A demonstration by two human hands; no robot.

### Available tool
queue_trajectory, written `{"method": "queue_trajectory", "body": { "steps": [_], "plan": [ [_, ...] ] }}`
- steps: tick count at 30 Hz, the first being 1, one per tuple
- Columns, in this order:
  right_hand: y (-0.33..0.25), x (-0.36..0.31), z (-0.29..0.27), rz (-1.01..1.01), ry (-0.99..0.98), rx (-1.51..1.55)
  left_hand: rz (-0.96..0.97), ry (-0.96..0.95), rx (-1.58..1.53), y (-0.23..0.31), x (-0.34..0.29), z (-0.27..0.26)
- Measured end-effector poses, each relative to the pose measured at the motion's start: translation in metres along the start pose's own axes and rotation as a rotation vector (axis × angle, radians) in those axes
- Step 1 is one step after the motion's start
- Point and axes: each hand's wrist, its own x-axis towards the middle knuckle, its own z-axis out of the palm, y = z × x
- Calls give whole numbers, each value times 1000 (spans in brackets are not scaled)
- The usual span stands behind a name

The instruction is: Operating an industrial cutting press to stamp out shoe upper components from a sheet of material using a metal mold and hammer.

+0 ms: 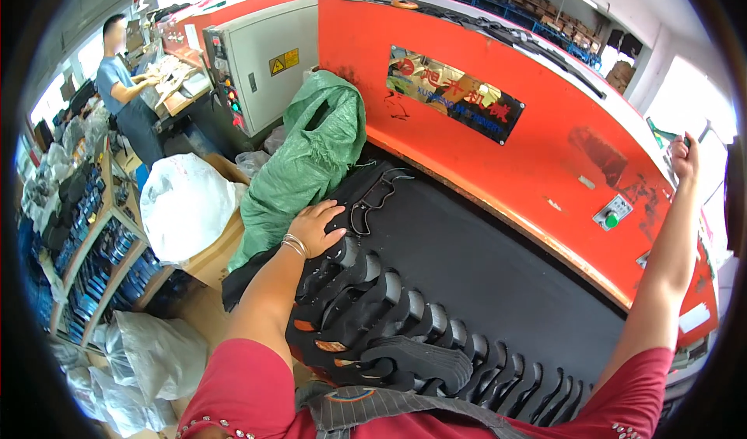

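Observation:
My left hand [316, 227] lies flat with its fingers apart on black sheet material [292, 261], beside a green woven sack [311, 131]. Just past its fingertips, a thin curved metal cutting die [362, 205] rests on the black material. My right arm is stretched far out to the right. There my right hand [685, 159] is closed around a handle at the end of the red machine [482, 89], with a green part [660, 132] showing beside it. Below my left hand, black sheeting with a row of curved cut-outs [412, 314] runs along the near edge of the dark machine bed [467, 244].
A grey control cabinet [268, 57] with lit buttons stands at the back left. A person [124, 89] works at another machine behind it. White bags [183, 205] and a rack of blue pieces [97, 260] are at left. A green button [611, 219] sits on the red panel.

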Motion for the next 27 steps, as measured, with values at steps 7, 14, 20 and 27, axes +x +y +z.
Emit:
{"method": "queue_trajectory", "body": {
  "steps": [7,14,20,27],
  "plan": [
    [297,-145,203,-514,212,-79,-18,80,65,-10,-17,-23],
    [421,-220,313,-523,-99,-344,-227,243,107,-6,-25,4],
    [581,-269,227,-71,-261,-1624,-448,146,72,4,-33,-9],
    [542,-284,325,498,-57,-1017,-498,126,12,-1,-44,-12]
  ]
}}
